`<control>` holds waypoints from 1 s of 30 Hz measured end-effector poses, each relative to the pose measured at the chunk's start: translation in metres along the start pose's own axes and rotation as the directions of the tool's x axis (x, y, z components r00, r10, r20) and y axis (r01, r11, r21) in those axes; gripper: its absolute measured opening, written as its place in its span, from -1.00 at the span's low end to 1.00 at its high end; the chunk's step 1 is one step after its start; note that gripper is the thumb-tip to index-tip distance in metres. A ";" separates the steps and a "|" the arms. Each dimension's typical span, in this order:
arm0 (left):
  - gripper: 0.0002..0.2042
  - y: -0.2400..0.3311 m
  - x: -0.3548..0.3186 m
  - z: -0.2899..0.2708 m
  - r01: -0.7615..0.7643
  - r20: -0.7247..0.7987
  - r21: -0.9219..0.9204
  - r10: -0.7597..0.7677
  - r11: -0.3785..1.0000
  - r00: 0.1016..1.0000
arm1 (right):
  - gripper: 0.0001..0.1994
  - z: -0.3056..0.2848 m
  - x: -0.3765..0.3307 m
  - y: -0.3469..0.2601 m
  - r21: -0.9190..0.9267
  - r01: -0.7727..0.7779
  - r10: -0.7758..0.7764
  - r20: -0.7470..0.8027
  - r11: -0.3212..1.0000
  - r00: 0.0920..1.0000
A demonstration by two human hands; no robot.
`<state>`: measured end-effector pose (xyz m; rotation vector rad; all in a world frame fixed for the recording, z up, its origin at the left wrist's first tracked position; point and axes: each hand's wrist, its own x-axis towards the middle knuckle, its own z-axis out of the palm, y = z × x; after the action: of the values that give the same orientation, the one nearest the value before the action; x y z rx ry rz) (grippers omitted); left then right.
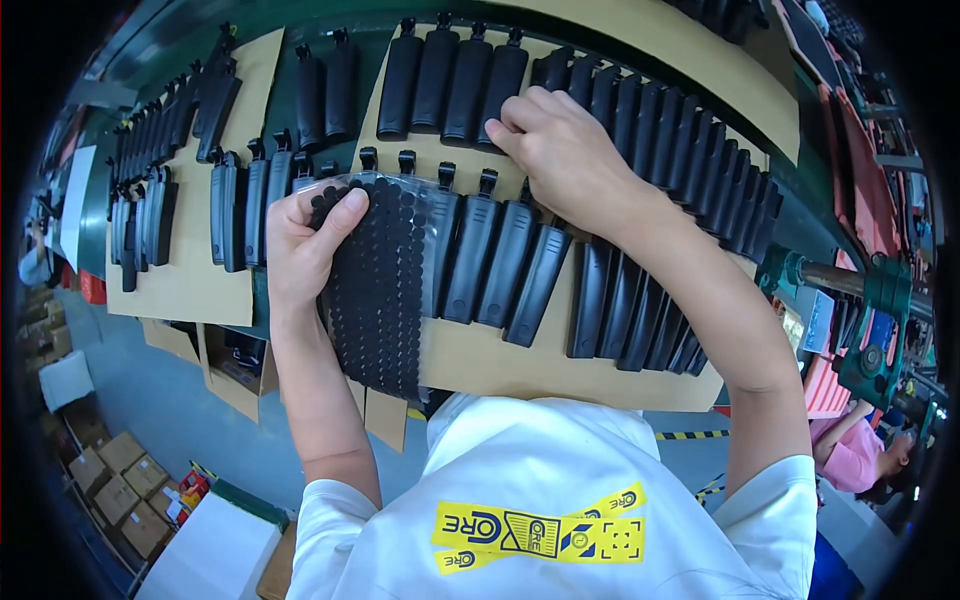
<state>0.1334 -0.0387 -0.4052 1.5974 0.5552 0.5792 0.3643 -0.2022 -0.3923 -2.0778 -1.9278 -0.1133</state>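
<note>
My left hand (303, 245) grips the top edge of a clear sheet (378, 290) covered with rows of small black round pads, thumb lying over its front. The sheet hangs down over several black plastic handles in the near row. My right hand (565, 155) is closed, thumb and fingers curled together, at the lower end of a black handle (504, 80) in the far row. Anything between those fingers is hidden. Near it, ribbed black handles (495, 265) lie side by side, with small clips at their far ends.
Cardboard sheets (500, 375) under the handles cover the green bench. More handles (690, 140) lie in rows to the right and left. A green clamp-like fixture (872, 350) stands at the right. Open cartons (235, 385) are below at left. A person in pink (850, 450) is at far right.
</note>
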 end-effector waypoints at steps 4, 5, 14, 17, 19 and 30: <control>-0.83 0.004 -0.001 -0.002 0.020 -0.006 -0.030 -0.020 0.999 1.000 | -0.82 -0.005 0.001 -0.001 0.044 -0.064 0.063 0.036 0.997 0.997; -0.85 0.006 -0.001 -0.003 0.037 -0.012 -0.048 -0.037 0.998 0.999 | -0.81 -0.005 0.002 -0.001 0.099 -0.110 0.104 0.063 0.989 0.993; -0.89 0.025 -0.034 -0.024 -0.226 0.050 -0.254 0.247 0.940 0.968 | -0.74 0.007 0.008 0.018 -0.044 -0.050 0.041 -0.194 0.998 0.980; -0.83 0.038 -0.046 -0.016 -0.216 0.181 -0.300 0.278 0.929 0.944 | -0.71 0.017 0.016 0.020 -0.150 -0.056 0.026 -0.194 0.987 0.981; -0.81 0.046 -0.051 -0.007 -0.182 0.224 -0.299 0.255 0.937 0.941 | -0.69 0.022 0.019 0.018 -0.122 -0.060 0.038 -0.176 0.991 0.984; -0.82 0.037 -0.035 0.057 0.130 0.456 -0.380 0.063 0.916 0.888 | -0.67 0.031 0.044 0.002 -0.079 -0.049 0.041 -0.106 0.996 0.994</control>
<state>0.1449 -0.1084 -0.3755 1.2633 0.0918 0.2443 0.3659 -0.1513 -0.4102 -2.1212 -1.8428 -0.2895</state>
